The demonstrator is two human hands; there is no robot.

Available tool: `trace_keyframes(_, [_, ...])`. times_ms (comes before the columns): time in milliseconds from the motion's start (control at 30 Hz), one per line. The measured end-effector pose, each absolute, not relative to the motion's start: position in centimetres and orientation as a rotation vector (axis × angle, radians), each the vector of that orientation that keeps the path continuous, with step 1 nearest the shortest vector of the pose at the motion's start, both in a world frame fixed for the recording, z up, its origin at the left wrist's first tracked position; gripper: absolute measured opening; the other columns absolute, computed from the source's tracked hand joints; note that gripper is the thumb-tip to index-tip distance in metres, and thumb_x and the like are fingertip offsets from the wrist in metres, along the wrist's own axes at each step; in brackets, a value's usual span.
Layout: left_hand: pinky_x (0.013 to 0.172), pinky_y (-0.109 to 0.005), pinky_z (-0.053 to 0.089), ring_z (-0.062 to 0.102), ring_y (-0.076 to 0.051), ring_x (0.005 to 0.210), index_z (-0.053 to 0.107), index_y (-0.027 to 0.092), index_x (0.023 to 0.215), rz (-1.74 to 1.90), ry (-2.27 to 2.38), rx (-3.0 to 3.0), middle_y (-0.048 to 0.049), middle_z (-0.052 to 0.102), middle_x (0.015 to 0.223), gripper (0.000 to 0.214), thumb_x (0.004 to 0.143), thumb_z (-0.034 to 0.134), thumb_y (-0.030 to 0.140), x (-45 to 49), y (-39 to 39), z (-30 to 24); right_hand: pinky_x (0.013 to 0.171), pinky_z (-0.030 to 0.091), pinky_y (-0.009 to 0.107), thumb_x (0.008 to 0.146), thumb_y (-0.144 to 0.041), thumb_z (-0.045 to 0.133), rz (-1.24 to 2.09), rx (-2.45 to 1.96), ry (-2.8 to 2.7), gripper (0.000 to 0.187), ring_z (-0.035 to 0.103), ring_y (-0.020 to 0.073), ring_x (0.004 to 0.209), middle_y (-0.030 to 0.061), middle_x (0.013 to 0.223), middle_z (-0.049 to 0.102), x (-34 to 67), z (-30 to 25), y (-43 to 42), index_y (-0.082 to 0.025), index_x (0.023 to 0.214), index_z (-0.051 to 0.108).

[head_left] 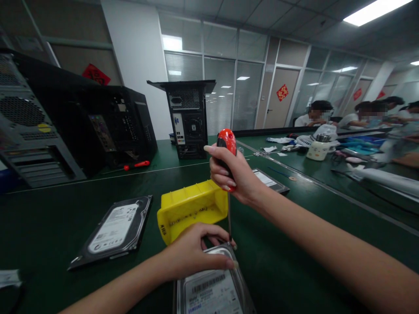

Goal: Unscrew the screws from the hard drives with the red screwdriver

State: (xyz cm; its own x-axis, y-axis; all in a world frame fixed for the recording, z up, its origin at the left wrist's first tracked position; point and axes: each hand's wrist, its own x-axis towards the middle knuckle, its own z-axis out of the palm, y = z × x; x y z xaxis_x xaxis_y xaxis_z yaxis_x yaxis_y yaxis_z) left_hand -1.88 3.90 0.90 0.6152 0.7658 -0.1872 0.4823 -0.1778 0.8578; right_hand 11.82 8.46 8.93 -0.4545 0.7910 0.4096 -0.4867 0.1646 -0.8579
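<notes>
**A Slip Here Would Find Skin First**

From my remote seat I see the right grip [240, 179] wrapped firmly round the red-and-black handle of a screwdriver [228, 138]; its shaft stands nearly upright, the tip at the far corner of a hard drive [212, 288] on the green bench [46, 226]; whether that tip is seated in anything, I cannot tell. The left grip [193, 248] clasps the same end of the drive, thumb across the top, fingers round the far edge, fingertips just beside the shaft; should the tip skid under a leaning push, I judge those fingers would take it, or the metal would be scraped. Only that one end is steadied; a hard twist could swing the drive round. A tilting shaft, I reckon, could also jump free; the yellow bin [190, 198], just beyond the left grip, could be knocked; a second drive [113, 229] lies well apart to the left.
</notes>
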Motion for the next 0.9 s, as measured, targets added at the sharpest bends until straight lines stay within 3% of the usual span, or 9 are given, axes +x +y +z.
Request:
trace_keyframes(267, [0.060, -0.021, 0.034, 0.050, -0.011, 0.070, 0.067, 0.022, 0.102, 0.391, 0.983, 1.842, 0.0012, 0.063, 0.087, 0.042, 0.067, 0.075, 0.044, -2.0, 3.6, 1.0, 0.029, 0.015, 0.015, 0.080, -0.032, 0.062, 1.447, -0.395, -1.348, 0.038, 0.021, 0.0010, 0.029, -0.0110, 0.043, 0.031, 12.8, 9.0, 7.5, -0.019, 0.058, 0.033])
trace_keyframes(500, [0.057, -0.020, 0.036, 0.054, -0.012, 0.068, 0.070, 0.025, 0.100, 0.352, 0.972, 1.790, 0.0015, 0.066, 0.081, 0.042, 0.063, 0.078, 0.045, -1.2, 2.2, 0.8, 0.032, 0.019, 0.017, 0.087, -0.033, 0.051, 1.213, -0.444, -1.224, 0.034, 0.022, 0.0021, 0.031, -0.0091, 0.048, 0.030, 16.0, 7.8, 3.2, -0.018, 0.062, 0.034])
trace_keyframes(700, [0.059, -0.022, 0.035, 0.052, -0.014, 0.073, 0.068, 0.026, 0.100, 0.331, 0.965, 1.868, 0.0012, 0.062, 0.085, 0.038, 0.068, 0.073, 0.047, -1.3, 1.7, 1.2, 0.050, 0.037, 0.020, 0.081, -0.035, 0.058, 1.190, -0.509, -1.262, 0.024, 0.043, 0.0071, 0.055, -0.0033, 0.069, 0.043, 16.8, 7.3, 0.8, -0.018, 0.077, 0.042])
trace_keyframes(800, [0.068, -0.024, 0.038, 0.053, -0.016, 0.083, 0.066, 0.023, 0.102, 0.347, 0.936, 1.931, 0.0004, 0.060, 0.092, 0.038, 0.072, 0.071, 0.045, -1.4, 1.6, 1.6, 0.062, 0.042, 0.020, 0.083, -0.034, 0.060, 1.136, -0.515, -1.292, 0.023, 0.046, 0.0083, 0.064, -0.0029, 0.075, 0.046, 16.7, 7.5, 0.5, -0.020, 0.090, 0.043])
trace_keyframes(900, [0.073, -0.027, 0.039, 0.053, -0.017, 0.087, 0.064, 0.021, 0.102, 0.338, 0.911, 1.978, -0.0003, 0.059, 0.094, 0.038, 0.073, 0.070, 0.045, -1.5, 1.7, 1.8, 0.066, 0.044, 0.021, 0.085, -0.034, 0.058, 1.046, -0.491, -1.268, 0.021, 0.047, 0.0086, 0.067, -0.0023, 0.079, 0.046, 16.6, 7.7, 0.4, -0.020, 0.090, 0.042])
